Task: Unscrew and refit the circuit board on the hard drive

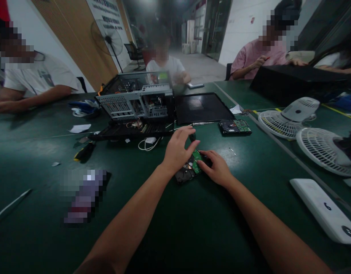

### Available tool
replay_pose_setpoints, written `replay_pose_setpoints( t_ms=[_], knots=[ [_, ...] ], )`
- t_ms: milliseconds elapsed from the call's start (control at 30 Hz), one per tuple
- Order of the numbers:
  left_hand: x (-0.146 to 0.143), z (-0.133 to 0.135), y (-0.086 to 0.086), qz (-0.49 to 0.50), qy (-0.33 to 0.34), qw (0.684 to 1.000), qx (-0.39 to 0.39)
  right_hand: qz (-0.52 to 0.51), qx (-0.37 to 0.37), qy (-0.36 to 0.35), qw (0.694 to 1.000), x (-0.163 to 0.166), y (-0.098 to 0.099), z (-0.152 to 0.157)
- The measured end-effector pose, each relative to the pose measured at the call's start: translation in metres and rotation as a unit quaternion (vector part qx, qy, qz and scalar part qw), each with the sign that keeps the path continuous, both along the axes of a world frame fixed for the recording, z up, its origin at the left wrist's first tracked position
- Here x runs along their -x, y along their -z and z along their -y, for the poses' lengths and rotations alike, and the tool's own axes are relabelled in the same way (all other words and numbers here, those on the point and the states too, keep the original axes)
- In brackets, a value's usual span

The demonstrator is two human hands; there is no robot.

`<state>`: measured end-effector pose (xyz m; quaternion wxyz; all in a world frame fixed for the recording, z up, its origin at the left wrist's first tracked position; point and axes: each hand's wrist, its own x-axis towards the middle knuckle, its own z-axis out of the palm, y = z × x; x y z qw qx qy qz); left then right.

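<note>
A hard drive (189, 169) with a green circuit board lies face up on the green table, right in front of me. My left hand (178, 150) hovers over its far side with the fingers spread and holds nothing. My right hand (217, 167) rests on the drive's right side, fingertips pressed onto the circuit board. A second hard drive (235, 126) lies farther back to the right, apart from both hands.
An opened computer case (135, 104) stands behind, with its black side panel (202, 107) flat beside it. A screwdriver (84, 151) lies left, white fan parts (292, 118) and a white remote-like device (326, 209) right. Several people sit around the table.
</note>
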<state>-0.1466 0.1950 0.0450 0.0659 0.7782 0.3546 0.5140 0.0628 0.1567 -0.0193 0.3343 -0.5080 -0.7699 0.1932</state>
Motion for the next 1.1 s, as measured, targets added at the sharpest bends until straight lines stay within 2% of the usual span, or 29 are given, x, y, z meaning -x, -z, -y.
replay_pose_setpoints(
  t_ms=[133, 367, 633, 800, 1100],
  knots=[
    [0.0004, 0.0009, -0.0037, 0.017, -0.063, 0.997, -0.032, 0.007, -0.006, 0.002, 1.000, 0.0000, -0.0002, 0.0003],
    [-0.0008, 0.0023, -0.0071, 0.002, -0.030, 0.999, -0.044, 0.013, -0.003, 0.001, 1.000, -0.0001, -0.0006, 0.0004],
    [-0.0028, 0.0040, -0.0042, 0.033, -0.034, 0.998, -0.034, 0.008, -0.001, 0.000, 1.000, 0.0003, -0.0015, 0.0006],
    [-0.0020, 0.0056, -0.0076, 0.022, -0.071, 0.996, -0.042, 0.012, 0.003, 0.003, 1.000, 0.0003, -0.0019, 0.0007],
    [-0.0015, 0.0054, -0.0101, -0.015, -0.038, 0.997, -0.058, 0.012, -0.002, 0.001, 1.000, -0.0007, -0.0002, -0.0009]
  ],
)
